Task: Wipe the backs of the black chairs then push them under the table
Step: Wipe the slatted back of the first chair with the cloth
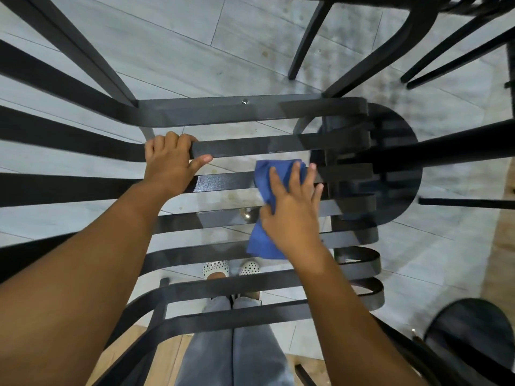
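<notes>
The left hand grips a chair slat; the right hand presses the blue cloth flat, wiping. Pushing probably comes later.

Looking straight down through a black metal slatted chair back. Left hand grips one horizontal slat, fingers curled over its top, thumb under. Right hand presses a folded blue cloth flat against the slats just right of it, fingers spread. Grey tiled floor below, white perforated shoes, grey trousers. Other black chair legs top right.
</notes>
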Demonstrator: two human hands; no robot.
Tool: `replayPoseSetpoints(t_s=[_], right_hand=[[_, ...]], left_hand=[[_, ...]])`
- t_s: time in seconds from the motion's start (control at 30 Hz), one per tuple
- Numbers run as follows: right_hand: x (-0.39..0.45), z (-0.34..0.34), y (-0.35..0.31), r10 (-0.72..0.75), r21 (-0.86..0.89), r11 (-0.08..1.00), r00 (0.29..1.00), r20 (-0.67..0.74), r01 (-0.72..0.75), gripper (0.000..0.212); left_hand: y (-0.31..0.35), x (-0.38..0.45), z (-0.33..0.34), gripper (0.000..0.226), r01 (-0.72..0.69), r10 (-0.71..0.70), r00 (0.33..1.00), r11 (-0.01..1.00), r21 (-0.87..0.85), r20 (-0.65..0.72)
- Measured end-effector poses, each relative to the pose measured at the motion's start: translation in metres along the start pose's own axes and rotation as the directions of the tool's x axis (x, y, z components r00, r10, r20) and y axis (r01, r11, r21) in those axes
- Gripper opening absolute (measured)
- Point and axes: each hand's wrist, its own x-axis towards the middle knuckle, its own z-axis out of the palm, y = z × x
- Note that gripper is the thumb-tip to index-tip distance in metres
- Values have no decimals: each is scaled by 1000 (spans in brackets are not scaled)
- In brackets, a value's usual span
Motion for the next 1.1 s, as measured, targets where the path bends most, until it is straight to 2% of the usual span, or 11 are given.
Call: replayPoseSetpoints(t_s=[0.07, 0.2, 0.27, 0.37, 0.53, 0.67, 0.77, 0.83, 0.9, 1.0, 1.1], right_hand=[[1, 29, -2, -31, 6, 1000, 999, 18, 31, 70], [4, 71, -39, -150, -136, 982, 978, -148, 130, 66], [5, 84, -62, -255, -223, 949, 958, -129, 223, 67], [10, 87, -55, -290, -301, 922, 949, -119, 244, 63], [16, 67, 18, -80, -211, 977, 950, -300, 16, 59], [20, 45, 71, 102, -92, 986, 942, -320, -138, 60], [26, 42, 71, 330, 39, 940, 872, -360, -339, 58], [30, 44, 54, 412, 106, 909, 829, -378, -403, 59], [29, 51, 30, 342, 56, 936, 861, -376, -347, 61], [18, 70, -8, 89, -75, 990, 936, -341, -122, 59], [15, 76, -12, -100, -129, 989, 955, -281, 66, 56]], left_hand=[[2, -1, 2, 52, -2, 2, 1000, 1000, -22, -4], [9, -4, 10, 44, -16, 12, 999, 997, -76, -46], [7, -5, 11, 43, -19, 14, 998, 996, -86, -66], [5, -4, 10, 42, -25, 18, 997, 995, -97, -75], [7, -7, 9, 43, -26, 20, 998, 996, -87, -67], [6, -7, 8, 44, -24, 19, 998, 996, -85, -59], [7, -7, 8, 45, -24, 19, 998, 997, -77, -65], [8, -7, 8, 45, -25, 19, 997, 997, -75, -74], [8, -7, 8, 44, -25, 19, 996, 997, -77, -84], [7, -6, 10, 44, -27, 19, 996, 996, -86, -85], [6, -5, 12, 44, -27, 21, 996, 997, -77, -83]])
